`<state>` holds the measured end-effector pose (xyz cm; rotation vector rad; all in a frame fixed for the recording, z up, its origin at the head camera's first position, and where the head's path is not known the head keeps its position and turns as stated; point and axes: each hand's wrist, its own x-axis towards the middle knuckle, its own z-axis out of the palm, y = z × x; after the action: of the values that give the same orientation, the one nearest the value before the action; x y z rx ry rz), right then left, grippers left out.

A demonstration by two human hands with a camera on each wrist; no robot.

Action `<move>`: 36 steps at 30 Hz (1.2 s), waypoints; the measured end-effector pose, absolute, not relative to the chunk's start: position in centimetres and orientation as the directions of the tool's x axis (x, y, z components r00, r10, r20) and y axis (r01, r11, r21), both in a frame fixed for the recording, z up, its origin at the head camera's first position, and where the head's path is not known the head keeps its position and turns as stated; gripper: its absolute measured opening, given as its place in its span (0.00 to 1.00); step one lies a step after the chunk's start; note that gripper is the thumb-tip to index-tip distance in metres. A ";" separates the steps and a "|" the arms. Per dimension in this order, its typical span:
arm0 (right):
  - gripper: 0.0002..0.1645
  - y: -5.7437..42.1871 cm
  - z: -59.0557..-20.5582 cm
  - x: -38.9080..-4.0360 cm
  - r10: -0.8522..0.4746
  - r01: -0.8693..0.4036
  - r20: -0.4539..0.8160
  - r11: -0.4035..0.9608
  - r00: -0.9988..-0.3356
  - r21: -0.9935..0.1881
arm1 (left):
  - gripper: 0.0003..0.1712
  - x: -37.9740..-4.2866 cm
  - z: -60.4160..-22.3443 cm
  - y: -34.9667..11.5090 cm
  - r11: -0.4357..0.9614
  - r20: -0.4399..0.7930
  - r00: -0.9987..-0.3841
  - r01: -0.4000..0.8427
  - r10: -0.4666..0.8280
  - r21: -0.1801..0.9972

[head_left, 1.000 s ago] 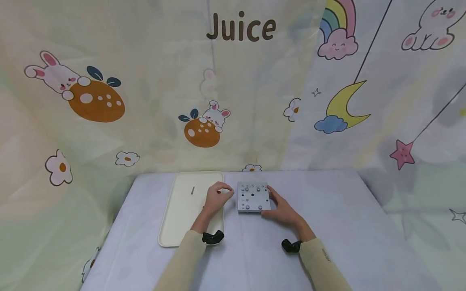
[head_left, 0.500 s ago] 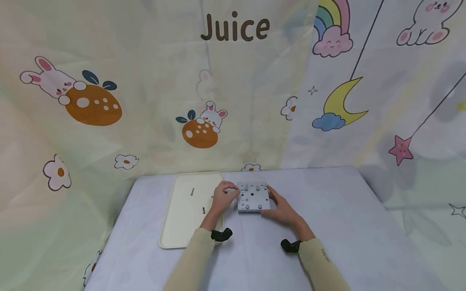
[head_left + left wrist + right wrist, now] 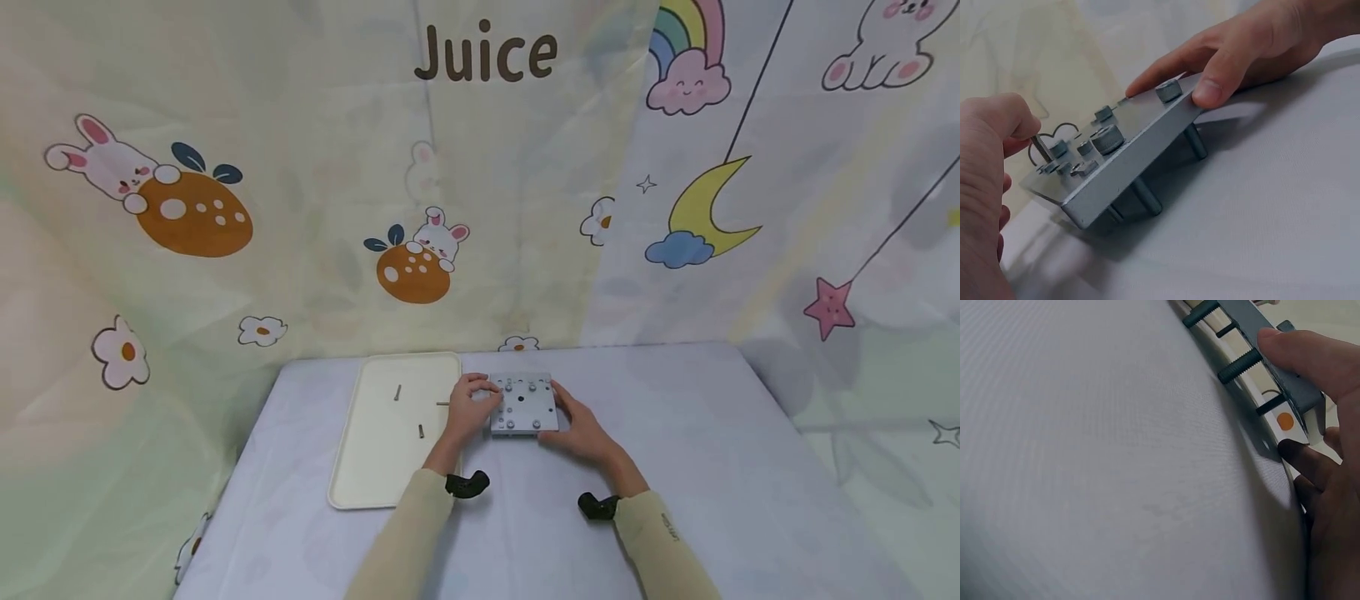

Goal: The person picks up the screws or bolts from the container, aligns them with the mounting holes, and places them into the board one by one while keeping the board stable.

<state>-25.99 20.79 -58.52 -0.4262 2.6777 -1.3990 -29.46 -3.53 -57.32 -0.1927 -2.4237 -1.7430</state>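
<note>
A square silver metal plate (image 3: 542, 410) lies on the table, with several socket-head screws standing in its holes. In the left wrist view, screw shanks (image 3: 1147, 199) project below it and hold it raised over the cloth. My right hand (image 3: 585, 432) grips the plate's right side, its thumb (image 3: 1291, 350) against the near edge and fingers around the far part. My left hand (image 3: 467, 412) is over the plate's left edge and pinches a small screw (image 3: 1041, 150) upright between thumb and forefinger, its lower end right at the plate's holes.
Left of the plate stands a cream tray (image 3: 352, 492). In it lie a long screw (image 3: 397, 392), a short screw (image 3: 422, 431) and another screw (image 3: 442, 403) partly behind my left hand. A printed cloth backdrop (image 3: 517, 275) rises behind the white-covered table (image 3: 540, 533).
My left hand has moved right, from above the tray's right edge to the plate's upper left part, with the small screw. My right hand keeps its grip on the plate.
</note>
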 end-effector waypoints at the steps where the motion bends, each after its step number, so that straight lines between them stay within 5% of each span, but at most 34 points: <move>1: 0.67 20.8 -58.7 -26.0 -0.285 -0.203 0.047 0.548 -0.957 -0.812 | 0.03 -29.4 -57.5 -3.4 0.324 0.188 -0.982 0.182 0.014 0.928; 36: 0.67 21.0 -58.5 -26.5 -0.268 -0.180 0.023 0.577 -0.963 -0.797 | 0.03 -29.9 -57.6 -3.1 0.436 0.203 -0.979 0.190 0.017 0.879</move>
<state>-26.51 20.95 -58.50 -0.3849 2.7002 -1.3467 -29.86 -3.05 -57.64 -0.1836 -2.5197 -1.5750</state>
